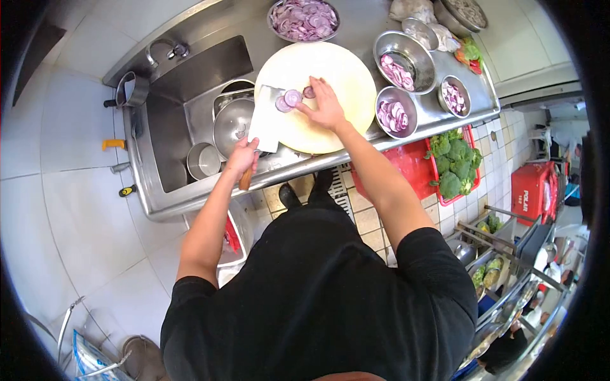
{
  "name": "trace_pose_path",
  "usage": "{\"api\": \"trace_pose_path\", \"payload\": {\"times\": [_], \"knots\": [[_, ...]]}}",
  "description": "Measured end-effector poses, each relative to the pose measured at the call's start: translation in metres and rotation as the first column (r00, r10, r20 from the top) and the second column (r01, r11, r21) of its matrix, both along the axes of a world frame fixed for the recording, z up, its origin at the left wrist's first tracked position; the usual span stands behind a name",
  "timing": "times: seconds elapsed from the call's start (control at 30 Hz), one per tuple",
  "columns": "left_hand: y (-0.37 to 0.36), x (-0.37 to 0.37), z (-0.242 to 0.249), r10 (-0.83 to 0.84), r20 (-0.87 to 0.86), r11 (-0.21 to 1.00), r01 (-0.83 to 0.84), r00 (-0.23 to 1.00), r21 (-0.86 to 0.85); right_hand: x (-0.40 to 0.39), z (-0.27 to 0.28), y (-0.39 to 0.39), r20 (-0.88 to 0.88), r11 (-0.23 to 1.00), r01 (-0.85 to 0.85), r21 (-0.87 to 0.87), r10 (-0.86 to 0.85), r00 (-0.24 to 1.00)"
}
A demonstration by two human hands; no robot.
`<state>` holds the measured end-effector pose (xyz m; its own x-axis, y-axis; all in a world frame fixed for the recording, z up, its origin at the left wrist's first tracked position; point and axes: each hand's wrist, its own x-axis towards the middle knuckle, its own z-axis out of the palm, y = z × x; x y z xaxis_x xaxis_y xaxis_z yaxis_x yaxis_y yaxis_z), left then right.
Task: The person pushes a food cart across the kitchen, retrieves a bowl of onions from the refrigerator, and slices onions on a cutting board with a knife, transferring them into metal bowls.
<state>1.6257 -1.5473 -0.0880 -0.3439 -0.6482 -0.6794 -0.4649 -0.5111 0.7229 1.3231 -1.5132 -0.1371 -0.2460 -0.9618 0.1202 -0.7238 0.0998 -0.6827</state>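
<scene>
My left hand [241,157] is closed on the brown handle of a cleaver [264,117], whose wide blade lies over the left edge of a round cream cutting board [337,70]. My right hand [325,105] rests on the board with its fingers pressing a piece of red onion [309,92]. Cut red onion slices [287,100] lie next to the blade, just left of my right fingertips.
Metal bowls of sliced red onion [304,19] [397,68] [394,115] [452,96] ring the board on the steel counter. A sink [184,127] at left holds metal pots. Broccoli [454,165] fills a red crate below the counter. A red box [530,190] stands at right.
</scene>
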Motion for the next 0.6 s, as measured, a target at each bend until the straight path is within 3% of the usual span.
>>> {"api": "trace_pose_path", "payload": {"times": [0.13, 0.3, 0.43, 0.53, 0.6], "knots": [[0.021, -0.034, -0.011, -0.077, 0.029, 0.997, 0.077, 0.997, 0.005, 0.033, 0.012, 0.023, 0.015, 0.997, 0.017, -0.069, -0.016, 1.0], [0.051, -0.07, -0.015, -0.065, -0.037, 0.998, 0.065, 0.997, -0.006, 0.046, 0.016, 0.034, 0.139, 0.946, 0.252, -0.206, -0.227, 0.964], [0.06, -0.082, -0.01, -0.048, -0.046, 0.999, 0.049, 0.998, 0.013, 0.045, 0.012, 0.049, 0.151, 0.914, 0.306, -0.265, -0.274, 0.95], [0.049, -0.066, -0.013, -0.11, -0.044, 0.993, 0.112, 0.993, 0.048, 0.04, 0.002, 0.058, 0.099, 0.91, 0.29, -0.295, -0.273, 0.957], [0.044, -0.043, -0.018, -0.113, -0.027, 0.993, 0.114, 0.993, 0.041, 0.032, 0.02, 0.07, 0.001, 0.965, 0.188, -0.186, -0.191, 0.982]]}}
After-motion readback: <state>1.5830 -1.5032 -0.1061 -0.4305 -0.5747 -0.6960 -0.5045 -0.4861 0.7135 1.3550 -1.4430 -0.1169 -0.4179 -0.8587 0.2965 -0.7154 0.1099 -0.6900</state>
